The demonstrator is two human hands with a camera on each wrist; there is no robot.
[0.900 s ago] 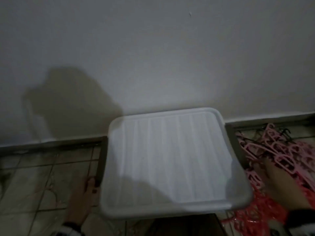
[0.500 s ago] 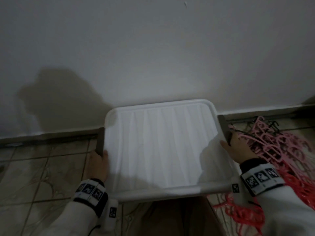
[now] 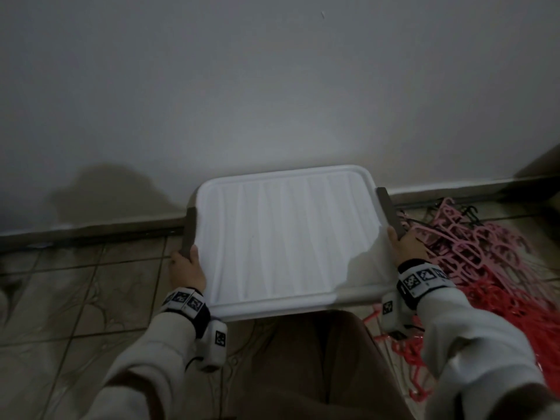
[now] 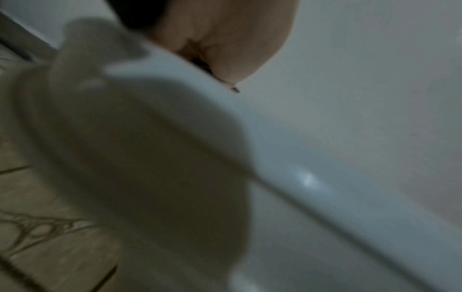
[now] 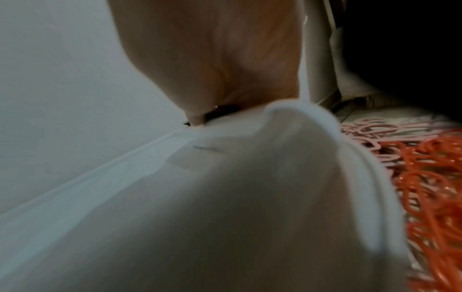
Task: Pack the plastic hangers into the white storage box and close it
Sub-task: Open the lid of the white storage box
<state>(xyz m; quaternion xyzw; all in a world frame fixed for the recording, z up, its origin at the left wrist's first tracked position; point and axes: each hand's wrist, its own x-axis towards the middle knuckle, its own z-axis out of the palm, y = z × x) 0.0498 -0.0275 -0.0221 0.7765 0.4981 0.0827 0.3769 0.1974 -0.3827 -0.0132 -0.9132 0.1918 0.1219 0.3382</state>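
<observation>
Lid (image 3: 285, 234) of the white storage box lies flat on the box, on the tiled floor (image 3: 75, 286) against the wall (image 3: 272, 86), between the two hands. The left hand (image 3: 186, 269) grips the dark latch (image 3: 188, 234) on the lid's left edge; the right hand (image 3: 407, 248) grips the matching latch (image 3: 389, 212) on the right edge. Pink hangers (image 3: 472, 241) and red hangers (image 3: 515, 298) lie heaped on the floor just right of the box, beside the right hand.
</observation>
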